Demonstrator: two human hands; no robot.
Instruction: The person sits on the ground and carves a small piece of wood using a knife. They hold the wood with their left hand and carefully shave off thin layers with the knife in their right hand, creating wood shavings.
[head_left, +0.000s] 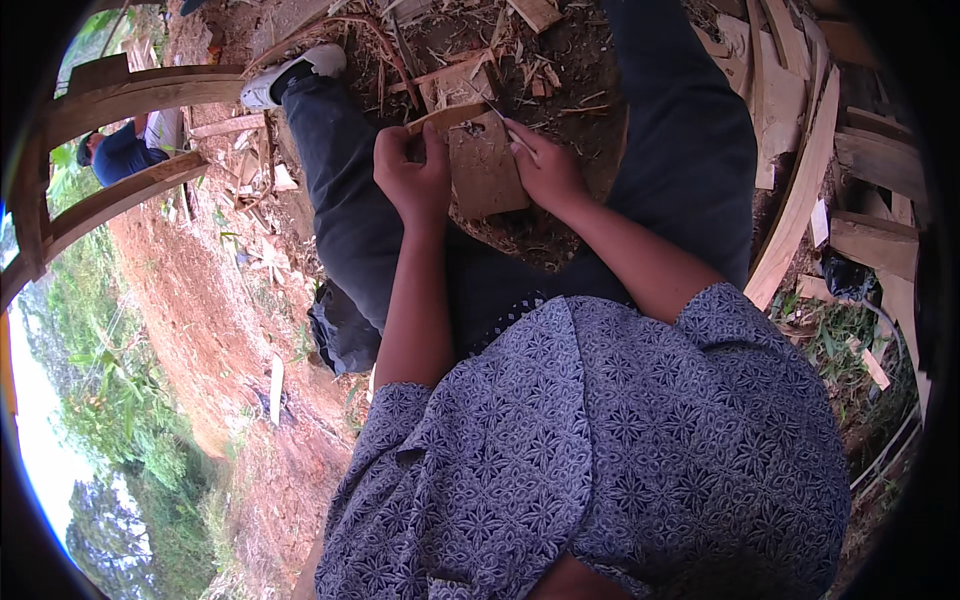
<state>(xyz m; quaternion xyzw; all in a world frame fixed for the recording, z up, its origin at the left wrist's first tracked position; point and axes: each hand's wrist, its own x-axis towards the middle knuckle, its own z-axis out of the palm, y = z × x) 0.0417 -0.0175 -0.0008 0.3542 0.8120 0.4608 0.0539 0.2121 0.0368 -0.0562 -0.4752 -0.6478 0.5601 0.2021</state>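
Between my spread legs, my left hand (415,170) is closed on one end of a thin, slightly curved wooden strip (455,116), thumb on top. My right hand (548,173) is wrapped round the pale handle of a slim knife (521,140), whose narrow blade points up and left to the strip's far end. Whether the blade touches the strip is too small to tell. Below the strip and between both hands stands a flat-faced wooden block (487,178).
Wood chips and offcuts (540,84) litter the ground ahead. Long boards (800,190) lean at the right. A wooden frame (150,92) stands at the left, with another person (128,152) beyond it. A dark bag (345,328) lies beside my left leg.
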